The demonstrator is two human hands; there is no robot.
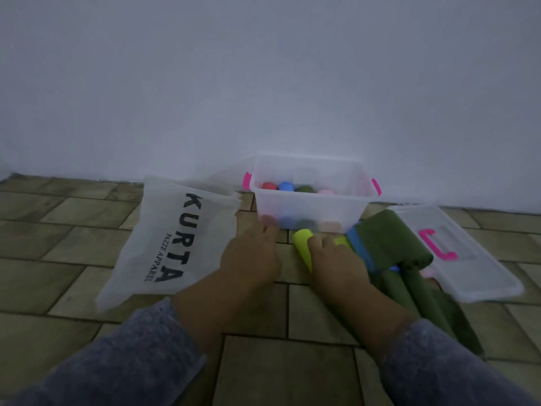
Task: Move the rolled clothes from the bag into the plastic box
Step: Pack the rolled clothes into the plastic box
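A clear plastic box [310,205] with pink latches stands against the wall, holding several rolled clothes in red, blue, green and pink. The white "KURTA" bag [175,238] lies flat on the floor to its left. My right hand [336,260] grips a yellow-green rolled cloth [303,244] on the floor just in front of the box. My left hand [253,254] hovers palm down beside it, fingers reaching toward the box's front wall and holding nothing. Green and blue rolls [389,238] lie to the right of my right hand.
The box's clear lid [468,259] with a pink handle lies on the floor at the right, partly over the green cloth. The floor is tan tile; a plain white wall rises right behind the box.
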